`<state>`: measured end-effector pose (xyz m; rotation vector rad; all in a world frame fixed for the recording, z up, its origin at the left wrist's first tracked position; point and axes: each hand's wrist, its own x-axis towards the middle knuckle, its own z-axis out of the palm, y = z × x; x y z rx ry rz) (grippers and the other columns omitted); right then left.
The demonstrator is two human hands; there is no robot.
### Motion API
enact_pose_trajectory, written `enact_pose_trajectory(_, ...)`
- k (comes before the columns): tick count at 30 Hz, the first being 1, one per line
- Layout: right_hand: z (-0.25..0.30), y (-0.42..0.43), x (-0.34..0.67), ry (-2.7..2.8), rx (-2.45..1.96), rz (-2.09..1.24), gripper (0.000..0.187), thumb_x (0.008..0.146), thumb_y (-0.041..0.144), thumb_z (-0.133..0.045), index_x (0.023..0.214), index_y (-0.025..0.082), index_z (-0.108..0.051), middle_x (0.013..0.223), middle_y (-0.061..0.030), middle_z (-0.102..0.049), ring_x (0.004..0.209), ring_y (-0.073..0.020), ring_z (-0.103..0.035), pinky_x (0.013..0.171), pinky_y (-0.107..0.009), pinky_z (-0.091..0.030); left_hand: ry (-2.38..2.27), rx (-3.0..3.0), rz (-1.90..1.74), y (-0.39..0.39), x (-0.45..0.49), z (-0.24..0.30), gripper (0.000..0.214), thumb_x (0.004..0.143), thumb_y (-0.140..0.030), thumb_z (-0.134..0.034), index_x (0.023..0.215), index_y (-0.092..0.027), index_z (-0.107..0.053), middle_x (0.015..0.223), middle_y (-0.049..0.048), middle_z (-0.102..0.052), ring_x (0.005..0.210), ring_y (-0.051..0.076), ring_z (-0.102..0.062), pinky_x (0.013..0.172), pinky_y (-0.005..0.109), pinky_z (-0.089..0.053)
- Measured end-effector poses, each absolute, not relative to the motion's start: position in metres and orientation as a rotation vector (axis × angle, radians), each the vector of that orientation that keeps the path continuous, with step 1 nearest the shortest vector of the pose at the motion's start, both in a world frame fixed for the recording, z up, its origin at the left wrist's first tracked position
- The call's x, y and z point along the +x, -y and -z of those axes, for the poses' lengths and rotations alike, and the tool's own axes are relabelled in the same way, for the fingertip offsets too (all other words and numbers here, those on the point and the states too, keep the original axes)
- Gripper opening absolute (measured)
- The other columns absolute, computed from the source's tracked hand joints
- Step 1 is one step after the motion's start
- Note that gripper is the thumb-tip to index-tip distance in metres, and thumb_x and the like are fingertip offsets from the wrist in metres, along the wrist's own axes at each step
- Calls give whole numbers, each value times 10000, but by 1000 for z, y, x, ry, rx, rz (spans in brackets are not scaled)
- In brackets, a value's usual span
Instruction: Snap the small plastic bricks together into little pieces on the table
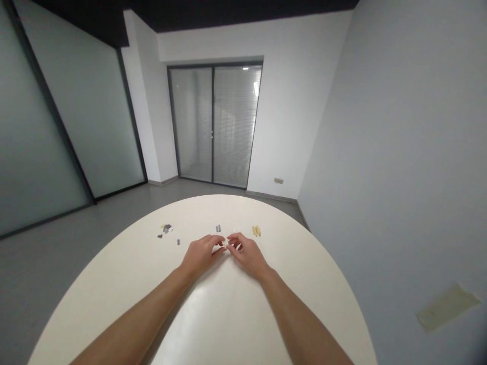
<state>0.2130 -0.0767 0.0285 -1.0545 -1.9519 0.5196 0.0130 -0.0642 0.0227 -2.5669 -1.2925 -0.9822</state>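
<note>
My left hand (201, 255) and my right hand (245, 255) meet above the middle of a white round table (125, 284), their fingertips close together. Anything small between the fingers is too hidden to tell. A grey small piece (218, 228) lies just beyond my left fingers. Two cream-coloured sticks (256, 230) lie beyond my right hand. Farther left sits a small heap of grey and cream pieces (166, 229), with a single small dark piece (178, 242) near it.
The table's curved far rim (224, 195) ends above a grey floor (49, 263). Frosted glass partitions (83, 111) stand at the left, a pale wall (380, 152) at the right, and a glass door with blinds (215, 124) straight ahead.
</note>
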Motion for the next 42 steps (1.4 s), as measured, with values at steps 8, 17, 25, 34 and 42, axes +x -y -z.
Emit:
enact_pose_trajectory(8,-30,78,212,1934,-1060,-578,166,929,332,-581,1069,246,-602,944,-14,-733,833,-165,-675,745,-294,-499,1307,-2604,930,65,12,-23,201,937,-376,-533,1059,-262,-645,970,15,-735,886,168,-686,693,245,-512)
enact_pose_trajectory(17,-25,75,213,1927,-1065,-572,166,928,321,-588,1078,251,-582,933,-4,-732,811,-157,-669,744,-284,-486,1277,-2624,892,64,12,-22,275,947,-339,-525,1197,-301,-633,1014,15,-736,910,172,-686,735,257,-523)
enact_pose_trajectory(25,-27,76,211,1907,-1068,-594,147,928,338,-582,1036,239,-583,920,-11,-718,813,-155,-663,729,-275,-482,1269,-2611,922,65,12,-24,251,946,-362,-513,1128,-270,-660,991,31,-741,893,169,-689,721,243,-529)
enact_pose_trajectory(34,-27,76,211,1904,-1074,-583,144,932,351,-566,1020,240,-588,907,-7,-705,808,-153,-653,733,-280,-482,1251,-2597,968,62,12,-21,271,955,-370,-504,1151,-277,-666,976,33,-744,885,166,-689,700,239,-528)
enact_pose_trajectory(42,-28,76,212,1915,-1062,-578,146,938,330,-561,1054,247,-590,910,-4,-713,797,-151,-655,734,-280,-483,1251,-2583,933,62,11,-21,277,960,-352,-497,1167,-282,-667,990,39,-742,886,176,-686,699,249,-527)
